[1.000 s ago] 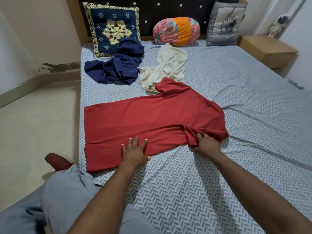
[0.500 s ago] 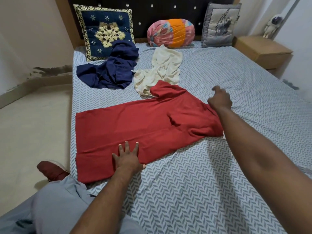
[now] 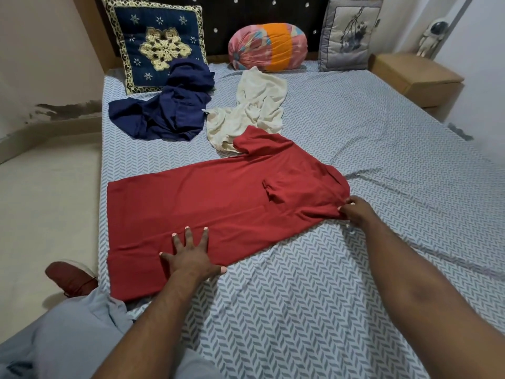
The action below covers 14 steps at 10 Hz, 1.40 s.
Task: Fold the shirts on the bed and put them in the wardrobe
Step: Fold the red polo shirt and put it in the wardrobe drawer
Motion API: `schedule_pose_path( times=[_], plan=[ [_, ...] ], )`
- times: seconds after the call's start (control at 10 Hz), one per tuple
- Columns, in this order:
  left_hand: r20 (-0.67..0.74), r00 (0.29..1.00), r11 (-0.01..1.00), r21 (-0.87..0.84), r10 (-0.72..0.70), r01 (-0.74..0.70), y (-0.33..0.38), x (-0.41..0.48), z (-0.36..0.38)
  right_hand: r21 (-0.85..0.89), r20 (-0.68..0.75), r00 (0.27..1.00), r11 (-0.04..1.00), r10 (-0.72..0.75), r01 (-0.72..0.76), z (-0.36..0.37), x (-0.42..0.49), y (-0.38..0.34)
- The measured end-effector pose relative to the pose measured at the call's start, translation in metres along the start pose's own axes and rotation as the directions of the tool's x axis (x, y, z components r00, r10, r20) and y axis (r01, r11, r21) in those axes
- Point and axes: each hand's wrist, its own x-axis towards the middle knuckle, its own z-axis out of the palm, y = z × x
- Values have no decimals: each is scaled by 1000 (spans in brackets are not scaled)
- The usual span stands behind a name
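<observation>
Red shirt (image 3: 218, 209): centre frame, laid lengthwise across the bed (image 3: 355, 283); one sleeve is folded onto the body, the far sleeve overlaps the cream shirt (image 3: 254, 105).
Left hand (image 3: 191, 255): lower centre, flat with fingers spread, pressing the shirt's near edge and grasping nothing.
Right hand (image 3: 355, 212): right of centre, fingers curled, pinching the shirt's right end.
Navy shirt (image 3: 169, 110): upper left, crumpled against a cushion (image 3: 153, 36).
Wardrobe: not in view.
Risk: pulling the right end may drag the cream shirt along or bunch the fold. Lifting the left palm early would likely let the fold slip open.
</observation>
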Motion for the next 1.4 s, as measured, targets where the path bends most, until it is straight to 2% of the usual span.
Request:
schedule_pose_path(
  times=[0.1, 0.2, 0.3, 0.4, 0.5, 0.6, 0.7, 0.8, 0.9, 1.0, 1.1, 1.2, 1.3, 1.4],
  plan=[
    [4, 1000, 1000, 10, -4, 4, 1, 1, 0, 80, 139, 989, 995, 53, -64, 1, -3, 8],
    [15, 1000, 1000, 15, -8, 8, 2, 1, -1, 80, 117, 993, 996, 33, -43, 2, 5, 17],
    [20, 1000, 1000, 14, -11, 11, 2, 1, -1, 145, -200, 978, 989, 63, -34, -5, 18, 11],
    [23, 1000, 1000, 13, -11, 11, 2, 2, -1, 143, -387, 917, 989, 100, -47, -12, 18, 0],
    [27, 999, 1000, 15, -19, 18, 3, 3, -2, 148, -448, 887, 988, 115, -53, -7, 12, -7],
    [37, 999, 999, 23, -24, 23, 4, 3, -3, 95, -430, 899, 994, 83, -46, -1, 1, -12],
    [41, 999, 999, 26, -26, 25, 5, 5, -3, -33, -252, 967, 999, -28, 20, 6, 0, -22],
    [43, 999, 999, 22, -24, 23, 5, 6, -3, -146, -117, 991, 988, -62, 44, 10, 6, -29],
    [46, 999, 999, 29, -24, 22, 4, 7, -3, -178, -155, 983, 981, -102, 73, 14, 5, -47],
    [52, 998, 999, 32, -21, 19, 4, 9, -3, -183, -45, 986, 971, -163, 152, 23, 3, -70],
    [53, 998, 999, 37, -18, 16, 4, 9, -3, -111, 58, 996, 991, -69, 75, 35, 9, -86],
    [47, 999, 999, 35, -14, 12, 3, 10, -1, 41, -2, 1000, 999, 7, -7, 49, 25, -90],
    [47, 999, 999, 33, -7, 6, 3, 9, -1, -18, -141, 988, 997, -71, 69, 57, 25, -97],
    [51, 999, 999, 33, -7, 5, 3, 10, -1, -105, -200, 967, 985, -159, 140, 63, 6, -101]
  ],
)
